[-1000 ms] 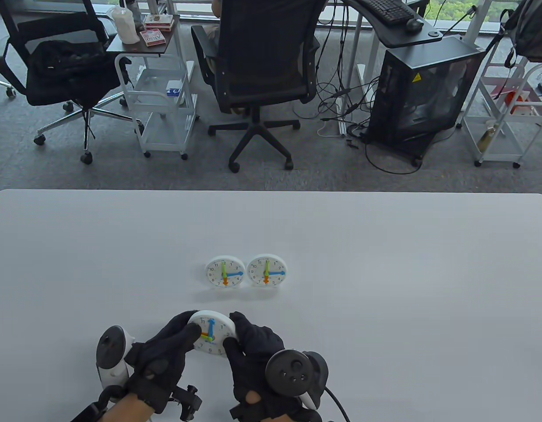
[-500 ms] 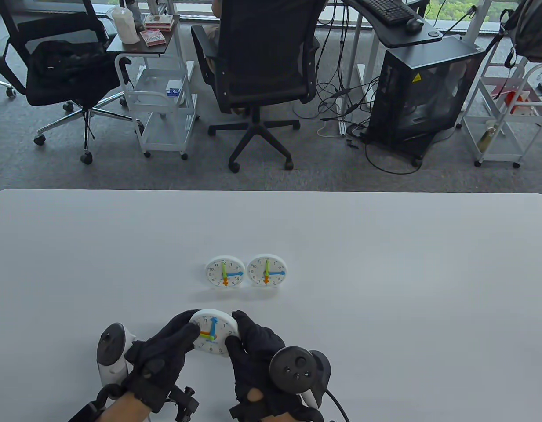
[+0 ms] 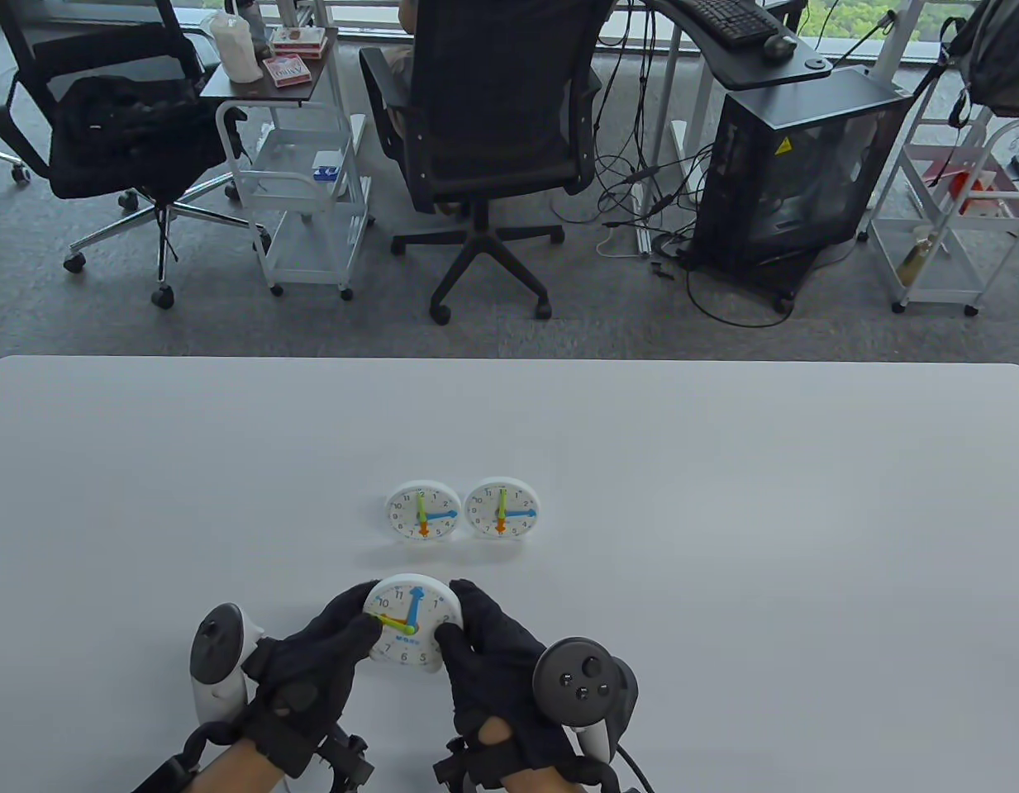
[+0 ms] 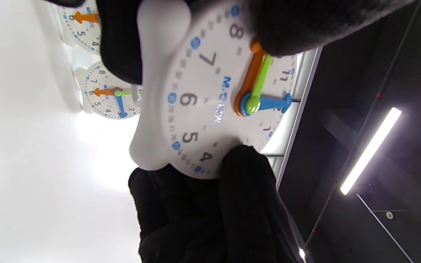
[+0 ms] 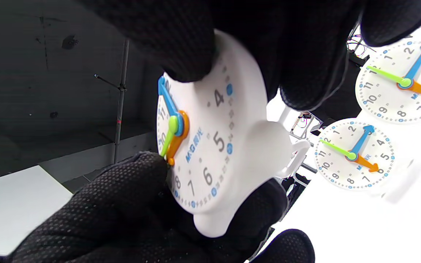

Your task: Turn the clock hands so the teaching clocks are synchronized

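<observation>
The near clock (image 3: 409, 624) is held between both hands at the near edge of the table (image 3: 724, 496), its face tilted up toward the camera; the left hand (image 3: 311, 673) grips its left rim, with a fingertip (image 4: 298, 25) lying over the face where the orange hand (image 4: 249, 78) and green hand (image 4: 260, 82) end, around the 9 and 10; the right hand (image 3: 497, 661) grips its right rim, fingers clamped on the white edge near the 3 and 4; a right fingertip (image 5: 181, 44) touches the face at the tip of the blue hand (image 5: 166, 98); that blue hand points up between the 12 and 1.

Beyond the near clock, toward the table's middle, stand two more clocks, just beside each other and upright; the left clock (image 3: 423, 512) and the right clock (image 3: 502, 509) read alike: green up to 12, blue out to 3, orange down to 6; both are well apart from the hands.

A tracker (image 3: 216, 661) sits on the back of the left hand, left of the near clock; another tracker (image 3: 583, 681) sits on the right hand, right of it.
</observation>
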`<state>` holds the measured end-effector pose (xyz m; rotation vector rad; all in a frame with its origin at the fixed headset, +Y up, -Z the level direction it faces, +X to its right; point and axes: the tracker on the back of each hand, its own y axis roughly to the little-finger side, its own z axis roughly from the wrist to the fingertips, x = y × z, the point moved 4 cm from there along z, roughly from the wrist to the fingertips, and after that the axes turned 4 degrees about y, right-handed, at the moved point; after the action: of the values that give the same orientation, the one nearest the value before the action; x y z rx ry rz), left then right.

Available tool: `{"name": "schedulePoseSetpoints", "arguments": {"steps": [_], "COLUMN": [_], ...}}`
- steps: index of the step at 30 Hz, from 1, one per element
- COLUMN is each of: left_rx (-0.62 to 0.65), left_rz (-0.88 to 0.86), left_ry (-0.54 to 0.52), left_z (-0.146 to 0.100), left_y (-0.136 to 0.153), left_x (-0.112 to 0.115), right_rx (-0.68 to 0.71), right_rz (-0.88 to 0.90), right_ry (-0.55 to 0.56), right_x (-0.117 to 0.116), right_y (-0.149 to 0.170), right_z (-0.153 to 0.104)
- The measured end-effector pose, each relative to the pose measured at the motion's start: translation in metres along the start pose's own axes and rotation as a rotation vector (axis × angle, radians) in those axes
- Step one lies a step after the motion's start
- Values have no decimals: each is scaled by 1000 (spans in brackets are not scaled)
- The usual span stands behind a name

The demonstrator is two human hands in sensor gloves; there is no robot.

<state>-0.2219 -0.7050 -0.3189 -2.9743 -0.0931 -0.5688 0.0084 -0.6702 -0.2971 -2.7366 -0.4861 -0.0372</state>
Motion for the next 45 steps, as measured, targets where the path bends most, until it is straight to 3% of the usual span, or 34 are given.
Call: {"name": "schedulePoseSetpoints", "arguments": {"steps": [15,45], "left_rx": [-67,-87], "left_rz": [-97,-87], "left_ry": [-86,22], "left_z": [-4,0], "left_y": [10,13], "left_x": [-4,5], "right_rx": [58,-27], "right_rz": [-90,7], "right_ry": [-12,-5], "right_x": [-6,2], "right_y": [-10,0], "right_z": [-2,1]}}
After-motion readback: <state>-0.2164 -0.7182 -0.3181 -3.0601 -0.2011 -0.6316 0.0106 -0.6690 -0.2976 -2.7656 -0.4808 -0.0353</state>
